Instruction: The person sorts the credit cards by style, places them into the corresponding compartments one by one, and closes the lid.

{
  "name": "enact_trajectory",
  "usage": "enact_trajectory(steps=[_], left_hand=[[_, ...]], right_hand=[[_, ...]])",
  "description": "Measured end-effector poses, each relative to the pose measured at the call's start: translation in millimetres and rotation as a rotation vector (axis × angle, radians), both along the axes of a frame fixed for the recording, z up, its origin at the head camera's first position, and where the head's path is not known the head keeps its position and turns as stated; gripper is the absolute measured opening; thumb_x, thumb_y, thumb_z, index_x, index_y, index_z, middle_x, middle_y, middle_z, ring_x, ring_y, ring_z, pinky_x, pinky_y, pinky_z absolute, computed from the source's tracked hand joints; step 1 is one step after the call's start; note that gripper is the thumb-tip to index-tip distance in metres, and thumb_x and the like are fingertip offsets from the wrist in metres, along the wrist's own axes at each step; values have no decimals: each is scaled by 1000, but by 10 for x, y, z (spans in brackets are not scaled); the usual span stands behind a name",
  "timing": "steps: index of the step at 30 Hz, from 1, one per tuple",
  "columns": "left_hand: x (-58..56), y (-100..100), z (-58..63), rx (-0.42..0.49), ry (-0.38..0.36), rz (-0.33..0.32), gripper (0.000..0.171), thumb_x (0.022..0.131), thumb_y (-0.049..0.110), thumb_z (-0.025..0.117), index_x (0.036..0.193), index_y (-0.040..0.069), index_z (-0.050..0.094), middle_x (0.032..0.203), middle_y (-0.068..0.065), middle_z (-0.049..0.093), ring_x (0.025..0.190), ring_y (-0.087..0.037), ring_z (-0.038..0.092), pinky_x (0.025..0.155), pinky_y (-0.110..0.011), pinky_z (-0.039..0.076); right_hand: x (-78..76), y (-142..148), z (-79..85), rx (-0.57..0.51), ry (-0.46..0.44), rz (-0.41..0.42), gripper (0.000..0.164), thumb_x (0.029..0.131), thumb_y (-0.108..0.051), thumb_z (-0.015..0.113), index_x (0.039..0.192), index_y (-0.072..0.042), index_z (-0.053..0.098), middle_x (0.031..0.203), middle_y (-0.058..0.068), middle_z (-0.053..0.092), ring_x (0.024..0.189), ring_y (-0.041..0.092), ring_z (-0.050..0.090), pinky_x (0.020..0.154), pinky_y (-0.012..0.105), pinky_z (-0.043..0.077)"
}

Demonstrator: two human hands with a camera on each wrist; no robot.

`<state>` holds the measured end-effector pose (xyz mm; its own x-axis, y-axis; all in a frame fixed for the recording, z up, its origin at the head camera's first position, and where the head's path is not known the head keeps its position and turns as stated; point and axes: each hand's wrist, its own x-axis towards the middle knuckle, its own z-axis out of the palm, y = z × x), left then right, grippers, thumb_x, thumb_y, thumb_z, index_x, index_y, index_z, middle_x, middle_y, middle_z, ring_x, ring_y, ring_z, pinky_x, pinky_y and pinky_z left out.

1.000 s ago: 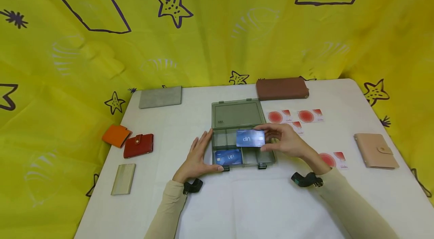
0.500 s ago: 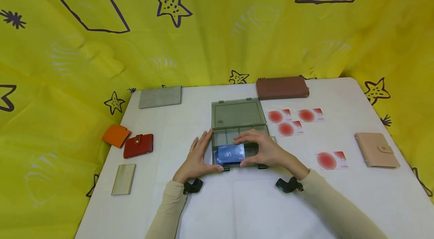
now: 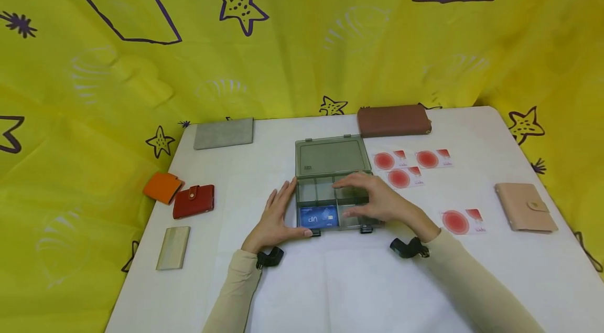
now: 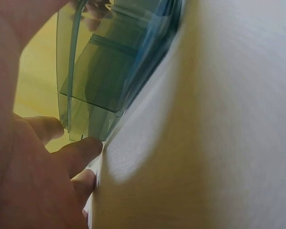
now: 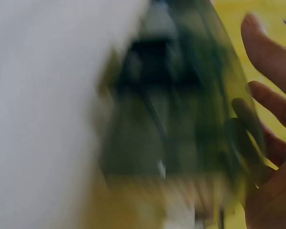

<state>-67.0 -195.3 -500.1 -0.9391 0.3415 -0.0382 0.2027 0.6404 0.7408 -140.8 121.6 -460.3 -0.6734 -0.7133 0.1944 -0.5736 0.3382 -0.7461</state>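
Observation:
A translucent grey-green compartment box [image 3: 332,157] lies on the white table with its lid swung back. Its front left compartment contains a blue VIP card [image 3: 319,216], lettering upside down in the head view. My left hand [image 3: 271,222] rests against the box's left side, fingers straight, thumb by the front left latch [image 3: 315,233]; the left wrist view shows the fingertips [image 4: 93,145] right at the box edge. Over the right compartments hovers my right hand [image 3: 377,201], thumb and fingers spread with nothing between them. The right wrist view is blurred but shows those fingers [image 5: 271,102] spread beside the box.
Several red-and-white cards [image 3: 399,178] lie right of the box. A brown wallet [image 3: 394,121] and a grey one [image 3: 224,133] lie at the back. Orange [image 3: 162,188], red [image 3: 193,202] and beige [image 3: 173,248] wallets are on the left, a pink-beige one [image 3: 525,207] far right.
My right hand carried a blue VIP card leftward onto the one in the front left compartment, let it go, and moved back slightly right. My left hand stayed at the box.

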Motion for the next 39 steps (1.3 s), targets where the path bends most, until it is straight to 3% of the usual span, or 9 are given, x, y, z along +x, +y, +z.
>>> enact_trajectory(steps=[5,11,14,17,19,23,27,32,39], left_hand=[[7,-9,8,18,4,3,133,75,47,94,173,22,8,179,-7,19,167,-28,9,135,-56,-2],[16,-30,1,5,6,13,132,75,47,94,173,22,8,179,-7,19,167,-29,9,136,-55,-3],[14,-37,-19,-1,0,16,132,76,47,93,173,23,7,179,-6,18,167,-28,8,136,-54,-4],[9,-39,-39,0,2,10,132,76,48,93,173,24,6,179,-6,18,167,-28,8,135,-55,-4],[6,-37,-47,3,6,5,132,76,49,93,173,23,7,179,-6,18,167,-28,8,135,-55,-3],[8,-28,-47,17,17,1,132,76,51,93,173,23,8,179,-7,19,167,-29,9,135,-56,-2],[11,-25,-50,23,19,-2,133,76,53,92,173,23,8,178,-8,20,167,-29,10,135,-57,-2],[7,-25,-66,2,20,-3,134,76,57,91,173,23,7,179,-6,19,167,-26,9,136,-54,-3],[-4,-8,-42,-8,5,-1,134,76,53,92,173,23,5,179,-2,17,168,-22,6,136,-50,-5]], right_hand=[[-256,393,72,-44,-34,-149,59,81,-15,93,136,-10,72,135,9,73,124,31,65,107,54,56],[-620,857,93,-118,-106,-258,53,87,-2,86,137,-5,70,133,9,74,119,9,66,104,19,54],[-758,1004,75,-115,-122,-285,52,88,-1,85,137,-2,69,130,7,74,116,6,66,99,13,53],[-855,1107,35,-56,-128,-308,52,90,-4,84,139,-2,68,132,13,72,120,16,65,101,19,56],[-906,1152,1,6,-132,-317,53,91,-8,84,140,-2,66,135,21,70,125,28,62,106,32,57],[-977,1202,-91,128,-130,-332,58,90,-15,87,142,-2,65,137,22,70,128,38,59,108,52,50],[-1014,1196,-177,204,-56,-324,60,83,-19,92,138,-4,70,134,19,73,126,39,61,103,50,48],[-1034,1161,-191,208,44,-269,54,78,-14,95,127,0,75,124,20,76,118,41,65,103,53,48],[-1062,1145,-117,328,6,-300,51,81,-21,95,124,-1,75,115,18,70,101,31,54,86,44,44]])
